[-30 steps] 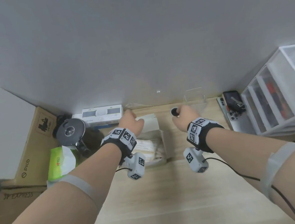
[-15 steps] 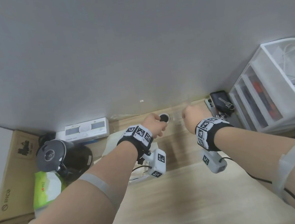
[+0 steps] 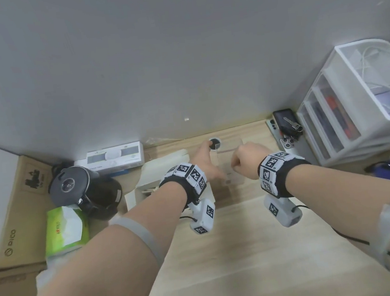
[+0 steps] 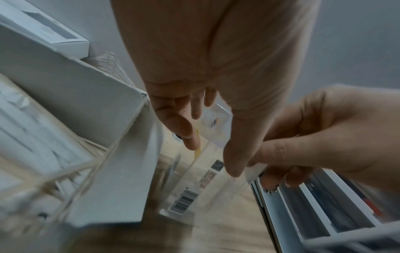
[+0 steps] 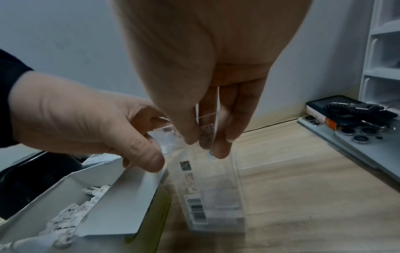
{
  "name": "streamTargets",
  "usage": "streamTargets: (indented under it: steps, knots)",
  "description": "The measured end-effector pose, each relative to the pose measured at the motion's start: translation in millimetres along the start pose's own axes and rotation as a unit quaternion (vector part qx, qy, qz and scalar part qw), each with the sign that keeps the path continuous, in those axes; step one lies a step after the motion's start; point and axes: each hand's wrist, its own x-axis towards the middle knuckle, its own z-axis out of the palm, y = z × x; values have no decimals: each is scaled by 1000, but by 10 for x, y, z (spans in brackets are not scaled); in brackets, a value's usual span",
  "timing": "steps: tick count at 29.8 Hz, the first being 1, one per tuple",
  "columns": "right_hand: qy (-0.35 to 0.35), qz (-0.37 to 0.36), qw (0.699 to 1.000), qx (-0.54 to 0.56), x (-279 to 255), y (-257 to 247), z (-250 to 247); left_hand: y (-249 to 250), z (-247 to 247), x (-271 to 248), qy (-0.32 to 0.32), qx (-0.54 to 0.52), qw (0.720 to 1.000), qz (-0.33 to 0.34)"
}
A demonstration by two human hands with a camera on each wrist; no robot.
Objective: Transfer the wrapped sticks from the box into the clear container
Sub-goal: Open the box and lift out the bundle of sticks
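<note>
on wood, boxy clear container (image 5: pixel 216 196)

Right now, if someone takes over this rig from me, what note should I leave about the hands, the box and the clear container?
Left hand: its grip pinches the clear container at the rim on the box side.
Right hand: fingers curled over the opposite rim, grip closed on it.
The container stands on the table, right beside the open box; the wrapped sticks lie in the box.
Done: no stick visible in the container.
Left: move the sticks over.
</note>
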Motion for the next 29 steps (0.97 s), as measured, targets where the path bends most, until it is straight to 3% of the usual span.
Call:
streamTargets:
  steps: [8, 14, 18, 22, 29]
  knots:
    - [32, -46, 994, 93, -307, 114, 62, -71, 251, -181, 7, -35, 999, 4]
    - [-76, -18, 981, 177, -402, 213, 79, -86, 346, -295, -52, -17, 998, 11]
    - [-34, 10, 971, 236, -374, 49, 20, -209, 347, -402, -113, 53, 992, 27]
    - [-2, 15, 981, 193, -263, -111, -48, -325, 252, -532, -170, 100, 980, 18]
    - [-59, -73, 987, 129, 6, -832, 61, -745, -276, -932, -158, 31, 987, -15]
